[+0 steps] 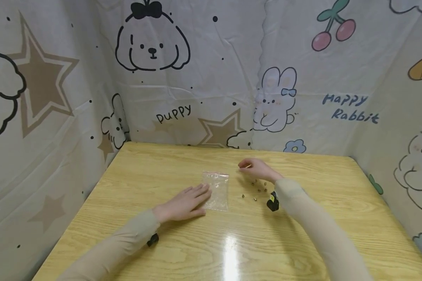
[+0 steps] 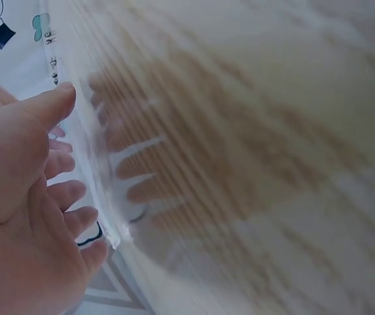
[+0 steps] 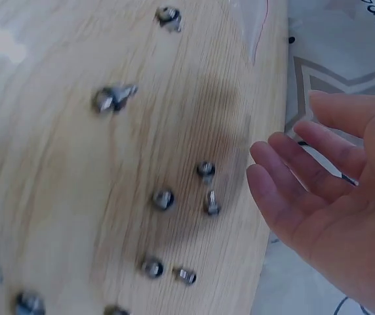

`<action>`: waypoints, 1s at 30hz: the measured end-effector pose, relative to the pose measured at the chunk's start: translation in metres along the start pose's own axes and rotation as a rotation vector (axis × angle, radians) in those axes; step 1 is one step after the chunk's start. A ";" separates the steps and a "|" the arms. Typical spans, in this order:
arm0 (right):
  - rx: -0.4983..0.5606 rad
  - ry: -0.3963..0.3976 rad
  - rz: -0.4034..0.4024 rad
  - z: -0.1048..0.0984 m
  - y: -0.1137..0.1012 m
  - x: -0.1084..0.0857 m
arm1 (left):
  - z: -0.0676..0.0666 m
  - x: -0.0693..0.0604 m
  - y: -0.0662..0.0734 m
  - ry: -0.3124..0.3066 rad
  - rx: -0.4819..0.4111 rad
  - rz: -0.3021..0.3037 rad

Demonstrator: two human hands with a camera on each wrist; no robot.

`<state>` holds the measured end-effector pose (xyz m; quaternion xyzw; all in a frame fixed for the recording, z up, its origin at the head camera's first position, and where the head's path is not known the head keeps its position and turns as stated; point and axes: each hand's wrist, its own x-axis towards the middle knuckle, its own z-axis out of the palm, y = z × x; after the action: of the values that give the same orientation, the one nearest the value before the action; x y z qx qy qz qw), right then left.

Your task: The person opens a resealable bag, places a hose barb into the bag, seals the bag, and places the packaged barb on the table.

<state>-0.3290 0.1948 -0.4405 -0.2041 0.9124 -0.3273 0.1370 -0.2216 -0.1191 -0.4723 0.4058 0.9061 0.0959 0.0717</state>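
Overall, the head view showed a desk [image 1: 183,249] with a yellowish, wavy wood grain and a smooth surface that threw back a bright streak of light near its front. Flat on its middle lay a clear plastic bag [image 1: 219,197], rectangular, thin and faintly wrinkled, with a reddish line along its far edge. The left hand [image 1: 183,203] rested with straight, slightly spread fingers on the bag's left side, gripping nothing. To the right of the bag, small metal pieces [image 1: 259,191] lay scattered loosely, a few close together and others apart. The right hand [image 1: 258,170] hung just beyond them, its fingers softly bent. Both arms wore pale, matte sleeves [image 1: 332,234], and a black, blocky device [image 1: 273,203] sat at the right wrist. Behind the desk hung creased white fabric [image 1: 211,89], printed with stars, animals and lettering. From the left wrist, the palm and rounded fingertips of the left hand filled the left side, while the grain blurred into long stripes under a brownish patch shaped like a hand. From the right wrist, the right hand looked relaxed and unladen, its fingers gently curved. Beside it, the metal pieces gleamed silvery and dark, with rounded heads and narrower stems on some, and a corner of the transparent bag showed above.
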 end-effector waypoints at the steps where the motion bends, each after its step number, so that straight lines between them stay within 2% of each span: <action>1: 0.000 -0.007 -0.002 0.001 -0.002 0.002 | 0.000 0.000 0.000 -0.005 0.003 -0.001; 10: -0.014 -0.043 -0.026 0.013 -0.014 0.018 | 0.003 0.002 -0.001 -0.039 0.015 0.006; 17: -0.044 -0.062 -0.074 0.021 -0.022 0.028 | 0.002 0.003 0.000 -0.043 0.019 0.008; 30: -0.051 -0.143 0.008 0.025 -0.022 0.031 | 0.002 0.006 0.001 -0.072 0.001 -0.047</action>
<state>-0.3405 0.1513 -0.4486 -0.2267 0.9091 -0.2880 0.1978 -0.2240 -0.1137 -0.4745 0.3876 0.9122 0.0793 0.1063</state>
